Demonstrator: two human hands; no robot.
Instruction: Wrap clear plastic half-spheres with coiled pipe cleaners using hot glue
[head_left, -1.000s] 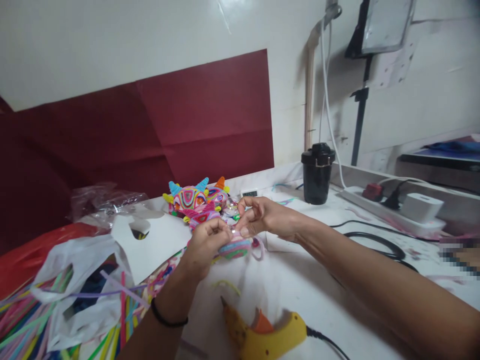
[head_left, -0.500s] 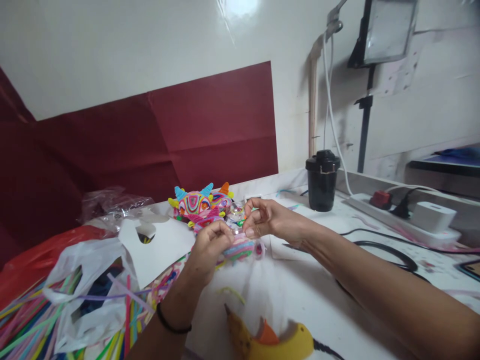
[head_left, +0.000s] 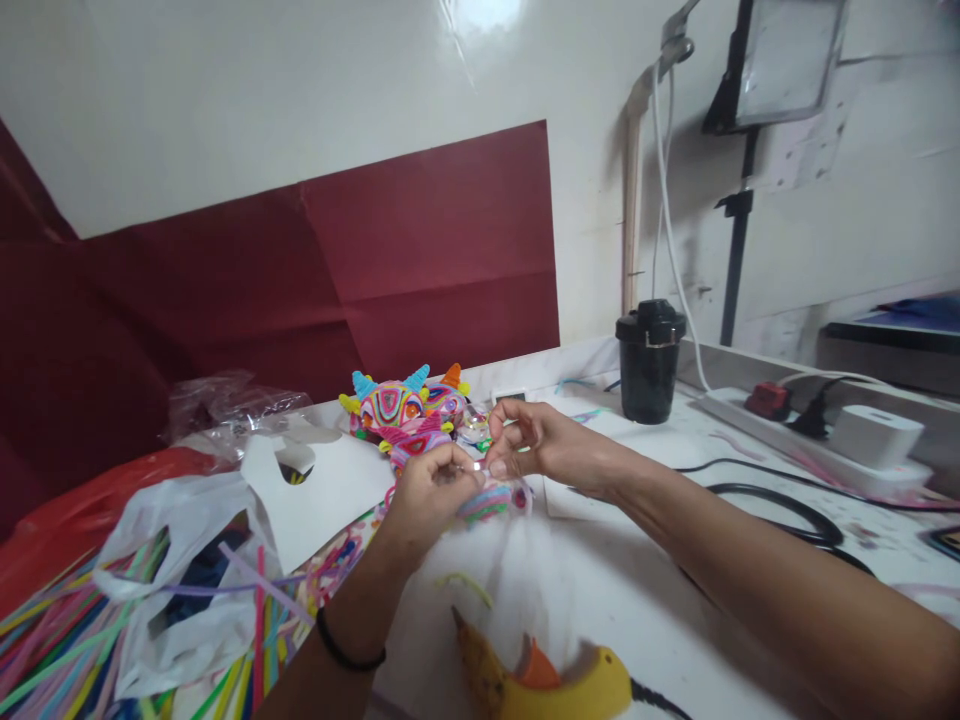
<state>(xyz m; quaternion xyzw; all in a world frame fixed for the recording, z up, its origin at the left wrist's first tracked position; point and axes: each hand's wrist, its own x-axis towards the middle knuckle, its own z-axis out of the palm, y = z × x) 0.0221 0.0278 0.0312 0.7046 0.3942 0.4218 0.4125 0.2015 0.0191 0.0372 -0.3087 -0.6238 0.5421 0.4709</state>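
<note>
Pink-and-blue striped craft piece point(head_left: 484, 500), small and rounded, wound from coloured strands: it is sitting low between the two hands, just above the white table point(head_left: 615, 590), near the table's middle.

Left hand point(head_left: 427, 495): fingers are curling closed around the near side of the craft piece, with a black band on the wrist.

Right hand point(head_left: 536, 445): thumb and forefinger are pinching shut on something small and clear at the top of the piece; what exactly it is cannot be told. The fingertips of both hands are meeting there.

Pink loop point(head_left: 521, 492): is trailing from the piece's right side, touching the table.

Finished ornaments point(head_left: 405, 410): a cluster of multicoloured pieces with blue, yellow and orange horns is lying just behind the hands.

White card point(head_left: 330, 485): with a cut-out, is lying left of the hands, partly over a clear wrapper.

White plastic bag point(head_left: 176, 560) and bright pipe cleaners point(head_left: 52, 640): are spreading over the near left corner.

Yellow glue gun point(head_left: 547, 680): orange trigger, is lying on its side at the near edge, well apart from the hands.

Black jar point(head_left: 649, 360): is standing upright at the far right, beside a white power strip point(head_left: 817, 445) and black cable.

Dark red paper point(head_left: 337, 270): is covering the wall behind.
</note>
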